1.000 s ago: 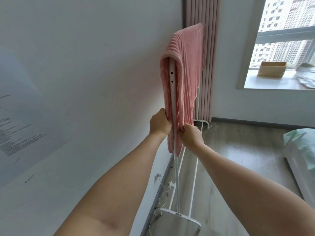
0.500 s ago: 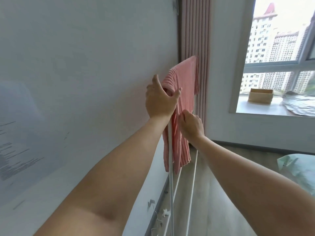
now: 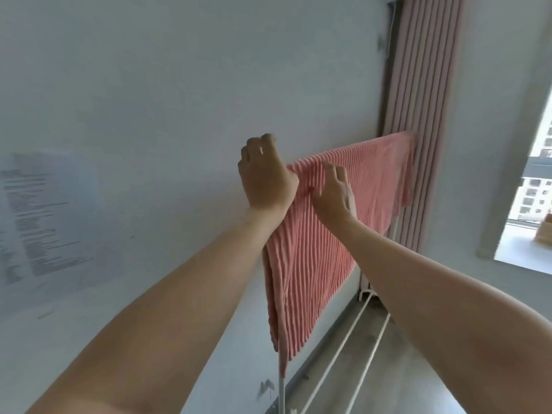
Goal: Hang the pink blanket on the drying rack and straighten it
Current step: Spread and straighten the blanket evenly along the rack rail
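The pink ribbed blanket (image 3: 316, 249) hangs draped over the top bar of the white drying rack (image 3: 281, 389), stretching from near me to the far end by the curtain. The bar itself is hidden under the cloth. My left hand (image 3: 265, 180) is at the near top end of the blanket, fingers curled, gripping the fabric there. Just to its right, my right hand (image 3: 334, 189) lies on the top fold, fingers bent over the ridge and thumb pinching the cloth. Both hands almost touch.
The rack stands close along a white wall (image 3: 179, 85) with a printed sheet (image 3: 44, 219) stuck on it. A pink curtain (image 3: 418, 85) hangs behind the far end. At right are a window sill (image 3: 522, 249) and a cardboard box (image 3: 545, 231). Lower rack rails (image 3: 337, 354) run above the wooden floor.
Both hands rose from the blanket's lower hem to its top fold. The view swung, so the blanket's broad side now shows, spread along the bar.
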`<action>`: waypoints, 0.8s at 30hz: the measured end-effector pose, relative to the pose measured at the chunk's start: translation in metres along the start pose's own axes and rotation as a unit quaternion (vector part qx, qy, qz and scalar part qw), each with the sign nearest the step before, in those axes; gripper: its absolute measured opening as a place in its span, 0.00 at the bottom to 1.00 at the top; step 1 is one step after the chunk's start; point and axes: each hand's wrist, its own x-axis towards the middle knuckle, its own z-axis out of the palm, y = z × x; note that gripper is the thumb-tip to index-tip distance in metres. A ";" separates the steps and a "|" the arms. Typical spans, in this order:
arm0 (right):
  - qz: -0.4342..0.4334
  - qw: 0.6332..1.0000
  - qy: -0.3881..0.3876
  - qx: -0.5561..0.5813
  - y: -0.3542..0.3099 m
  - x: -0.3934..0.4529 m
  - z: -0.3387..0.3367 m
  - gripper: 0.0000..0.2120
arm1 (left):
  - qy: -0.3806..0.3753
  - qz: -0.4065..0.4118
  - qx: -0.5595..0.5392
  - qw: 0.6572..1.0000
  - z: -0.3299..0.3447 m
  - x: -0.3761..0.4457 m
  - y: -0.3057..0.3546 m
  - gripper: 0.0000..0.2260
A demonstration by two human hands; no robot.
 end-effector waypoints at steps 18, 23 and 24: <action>0.002 0.984 -0.177 0.003 0.145 0.143 -0.020 0.37 | -0.200 0.028 0.332 0.922 0.083 0.011 0.089 0.26; -0.118 0.979 -0.164 -0.010 0.163 0.175 0.002 0.33 | -0.233 0.050 0.374 0.896 0.178 0.038 0.130 0.23; -0.164 0.974 -0.150 -0.033 0.165 0.187 0.007 0.32 | -0.230 0.048 0.383 0.893 0.193 0.045 0.134 0.21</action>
